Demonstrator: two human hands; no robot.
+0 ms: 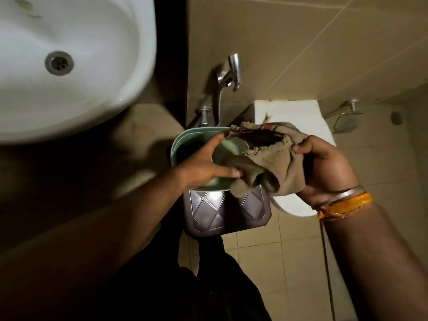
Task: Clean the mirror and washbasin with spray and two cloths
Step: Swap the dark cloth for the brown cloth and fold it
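— Head view: where is the cloth?

— The brown cloth (272, 162) hangs between both hands, just right of centre, over a green tub (185, 144) that sits on a dark patterned stool (231, 214).

— And the right hand?

— The right hand (324, 165), at about three o'clock from the cloth, pinches its frayed upper edge, fingers curled round the fabric. Bangles and an orange thread circle that wrist.

— The left?

— The left hand (203, 165), at nine o'clock from the cloth, has its thumb against the lower fold and a finger stretched to the upper edge; it holds the cloth spread.

— The washbasin?

— The white washbasin (76, 72) fills the ten o'clock corner, well apart from the hands, its drain showing. A wall tap (229, 72) stands at twelve o'clock above the tub.
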